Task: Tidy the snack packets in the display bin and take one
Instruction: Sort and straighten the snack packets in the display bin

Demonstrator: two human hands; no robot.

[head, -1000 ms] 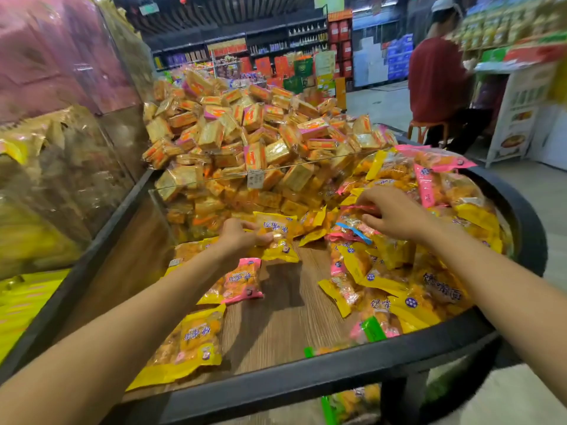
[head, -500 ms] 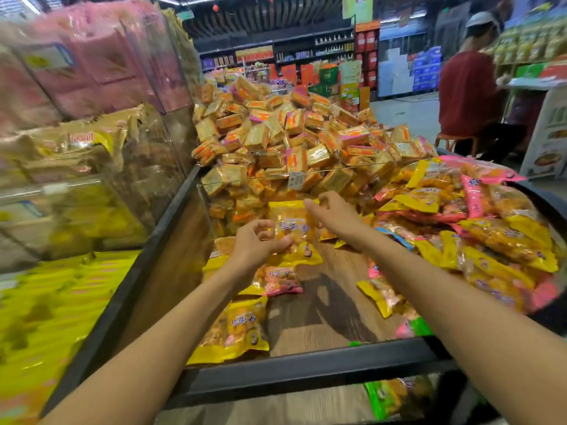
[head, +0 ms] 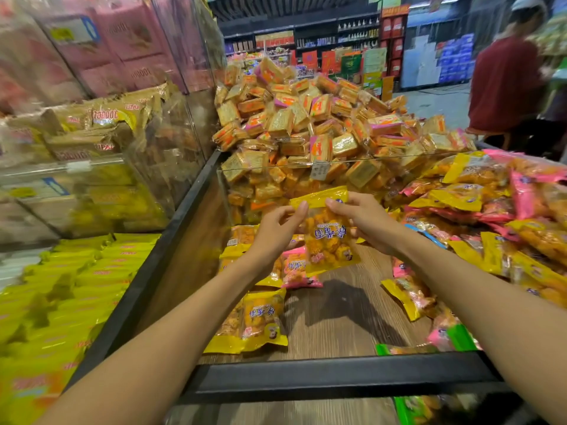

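Snack packet [head: 328, 237], yellow with a clear window showing orange puffed pieces, hangs upright above the display bin [head: 337, 378], held by its top seam. The left hand [head: 276, 225] takes the seam's left end in a pinching grip of thumb and fingertips; the right hand [head: 365, 219] pinches the right end, fingers curled over the crinkled plastic. Beneath the packet lies an open stretch of wood-grain floor [head: 346, 320], bare between a few loose packets [head: 260, 323] on the left and a heaped pile of yellow and pink packets [head: 506, 216] that fills the right side to the rim. The bin's dark metal front edge runs straight across, close to the forearms; its left wall rises as a dark rail. A clear divider [head: 306, 179] closes the far side, holding back a mound of square wrapped biscuits [head: 310, 124]. To the left stand clear compartments of brown and pink packs [head: 101, 127], and yellow packs [head: 76, 280] lie flat below them. Beyond are shop shelves [head: 306, 38] and a person in a red top [head: 506, 84], blurred.
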